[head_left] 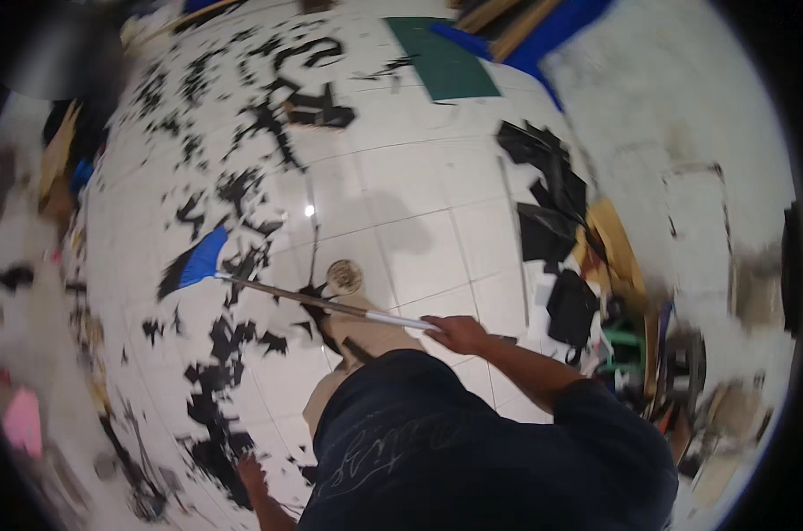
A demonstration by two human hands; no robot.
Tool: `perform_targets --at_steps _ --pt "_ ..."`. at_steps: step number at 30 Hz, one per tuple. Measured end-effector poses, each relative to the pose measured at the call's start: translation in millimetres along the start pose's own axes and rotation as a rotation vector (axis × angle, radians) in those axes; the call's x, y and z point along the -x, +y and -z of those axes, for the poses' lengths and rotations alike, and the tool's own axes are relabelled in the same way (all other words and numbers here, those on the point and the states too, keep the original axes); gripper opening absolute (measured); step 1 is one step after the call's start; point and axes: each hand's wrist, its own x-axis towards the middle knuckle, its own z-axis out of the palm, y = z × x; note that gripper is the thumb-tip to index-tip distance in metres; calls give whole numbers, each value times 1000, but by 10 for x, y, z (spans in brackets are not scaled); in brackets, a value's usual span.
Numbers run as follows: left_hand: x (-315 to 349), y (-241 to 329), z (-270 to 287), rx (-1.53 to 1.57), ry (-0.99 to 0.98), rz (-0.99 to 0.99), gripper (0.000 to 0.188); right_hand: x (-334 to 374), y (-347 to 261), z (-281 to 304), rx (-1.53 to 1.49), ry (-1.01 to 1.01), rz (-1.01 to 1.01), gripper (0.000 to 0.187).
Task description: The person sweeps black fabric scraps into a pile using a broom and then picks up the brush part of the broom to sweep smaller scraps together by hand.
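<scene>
My right hand (457, 335) is closed around the pole of a broom (393, 319), which reaches across in front of my legs to the left. The broom has a blue head (202, 259) and dark bristles that fan out over the tiled floor. Dark scraps (247, 264) lie right beside the bristles. At the lower left my left hand (253, 478) hangs low by my side, close above a heap of black scraps (216, 447). Its fingers are too blurred to make out, and no object shows in it.
Black scraps (193, 80) are strewn along the left and far floor (401, 177). A green sheet (443, 62) lies far ahead. Black sheets (548, 230), cardboard (616, 252) and a green plastic item (625, 348) line the right wall. A round speckled item (344, 277) is near my feet.
</scene>
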Motion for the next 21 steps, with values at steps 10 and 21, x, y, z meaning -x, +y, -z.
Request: perform_targets --at_steps 10,21 --pt "-676 2774 -421 -448 -211 -398 49 1160 -325 -871 -350 300 -543 40" --pt "-724 2528 -927 -1836 -573 -1152 30 1684 113 -1225 -430 544 -925 39"
